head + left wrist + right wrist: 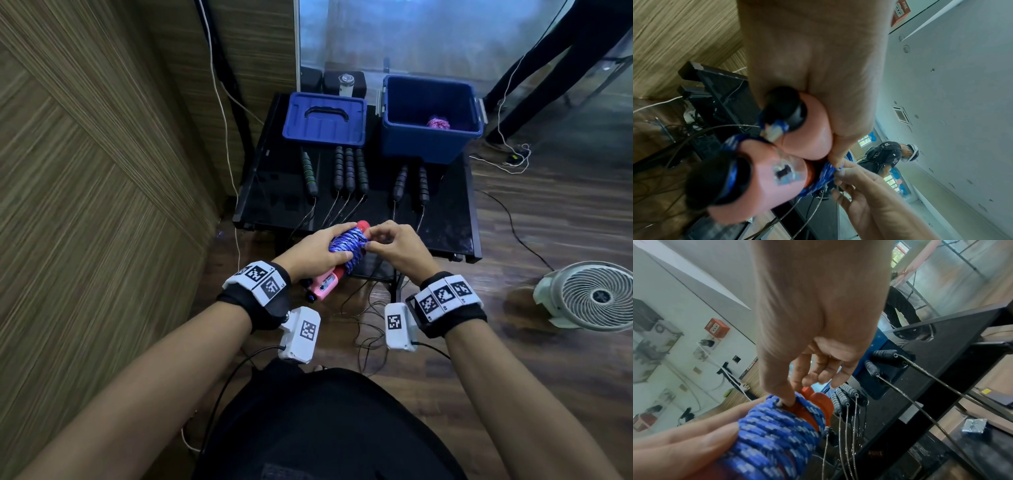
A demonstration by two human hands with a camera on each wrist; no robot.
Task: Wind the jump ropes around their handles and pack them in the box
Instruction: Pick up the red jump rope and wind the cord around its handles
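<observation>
Our left hand (pixel 313 251) is wrapped around the bundle, fingers curled over the blue braided rope (pixel 347 245) wound about the two pink handles (pixel 325 286), which lie side by side with their black end caps toward the wrist, as the left wrist view shows. Our right hand (pixel 397 245) works at the far, red end of the handles (pixel 363 226): thumb and forefinger pinch at the last turn of rope there, and in the right wrist view the thumb (pixel 784 395) presses down into the coil, while the other fingers hang curled and hold nothing. We judge that we are tucking the loose end under a turn to lock the winding. To do it well we should keep the left hand's squeeze firm so the coils do not slacken, push the end under a tight turn and not a loose one, and pull it snug before letting go; if the left grip eases, the outer turns may spring off the red end. The bundle sits in the air just in front of the near edge of the black table (pixel 455 219). Beyond it lie the black-handled ropes (pixel 349 169), not yet wound, their thin cords trailing over the edge. The blue box (pixel 431 144) stands open at the table's far right with a pink wound rope (pixel 438 123) inside; its lid (pixel 323 118) rests to the left.
</observation>
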